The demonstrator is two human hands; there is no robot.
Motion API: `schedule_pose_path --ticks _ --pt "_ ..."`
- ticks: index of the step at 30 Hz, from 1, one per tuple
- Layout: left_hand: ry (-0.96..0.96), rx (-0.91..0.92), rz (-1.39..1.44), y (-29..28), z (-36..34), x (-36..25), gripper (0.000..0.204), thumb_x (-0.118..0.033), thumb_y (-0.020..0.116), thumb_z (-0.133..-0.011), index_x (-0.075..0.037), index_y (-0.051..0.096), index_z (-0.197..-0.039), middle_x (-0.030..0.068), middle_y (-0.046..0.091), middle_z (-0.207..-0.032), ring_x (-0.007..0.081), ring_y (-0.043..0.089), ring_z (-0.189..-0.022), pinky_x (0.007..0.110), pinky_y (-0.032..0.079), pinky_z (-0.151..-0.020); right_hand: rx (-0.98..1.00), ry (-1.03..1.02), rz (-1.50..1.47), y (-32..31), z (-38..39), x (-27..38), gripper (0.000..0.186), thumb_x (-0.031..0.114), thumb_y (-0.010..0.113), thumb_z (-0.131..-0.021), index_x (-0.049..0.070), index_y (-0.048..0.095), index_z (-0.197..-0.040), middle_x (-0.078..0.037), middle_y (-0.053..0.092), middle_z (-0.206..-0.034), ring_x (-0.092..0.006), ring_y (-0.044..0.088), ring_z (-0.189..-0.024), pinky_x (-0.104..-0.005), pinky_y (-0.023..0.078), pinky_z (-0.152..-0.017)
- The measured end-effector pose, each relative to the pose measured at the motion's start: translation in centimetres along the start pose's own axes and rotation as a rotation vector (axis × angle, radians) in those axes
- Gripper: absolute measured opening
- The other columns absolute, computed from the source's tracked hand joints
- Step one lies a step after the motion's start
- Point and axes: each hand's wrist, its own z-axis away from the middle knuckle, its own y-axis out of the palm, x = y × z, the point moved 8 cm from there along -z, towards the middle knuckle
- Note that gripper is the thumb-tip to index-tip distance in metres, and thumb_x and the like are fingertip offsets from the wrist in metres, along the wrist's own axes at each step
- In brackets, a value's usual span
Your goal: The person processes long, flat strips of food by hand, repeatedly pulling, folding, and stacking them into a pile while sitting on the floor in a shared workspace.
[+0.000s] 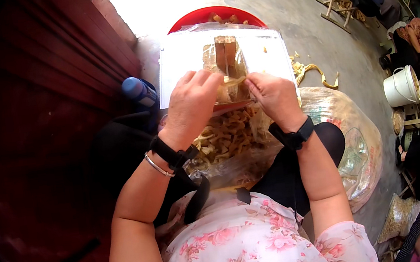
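My left hand (191,101) and my right hand (277,99) are both closed, pinching the two ends of a pale yellow strip (235,81). They stretch it across a wooden block fixture (226,49), which has a narrow slot between its upright pieces. Whether a blade sits in the slot, I cannot tell. The fixture stands on a white board (173,61), partly covered by my fingers. Below the board, between my knees, lies a heap of curled yellowish strips (225,142) in clear plastic.
A red basin (187,20) with more strips sits behind the board. At the left stands a blue-capped bottle (137,90) by a dark red door (66,49). A large stuffed plastic sack (351,139) rests at my right. Farther right are a white bucket (401,86) and several seated people.
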Motion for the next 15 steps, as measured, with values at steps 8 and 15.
schedule_pose_path --ticks 8,15 --pt "-0.087 -0.006 0.199 -3.4 1.2 -2.6 0.023 0.002 0.067 -0.074 -0.002 0.063 -0.097 0.012 0.058 -0.104 0.0288 0.062 -0.08 0.034 0.052 -0.068 0.312 0.482 -0.822 1.6 3.3 -1.4 0.023 0.023 0.061 -0.091 0.001 0.068 -0.096 -0.001 0.06 -0.062 -0.006 0.054 -0.055 -0.0226 0.045 -0.053" --pt "-0.096 -0.029 0.223 -3.5 1.9 0.0 0.021 0.005 0.059 -0.084 0.001 0.06 -0.105 0.0128 0.064 -0.101 0.0239 0.066 -0.082 0.03 0.054 -0.067 0.554 0.619 -1.279 0.5 4.8 -0.6 0.021 0.027 0.062 -0.092 0.006 0.063 -0.089 0.004 0.058 -0.062 0.0 0.047 -0.05 -0.015 0.034 -0.043"
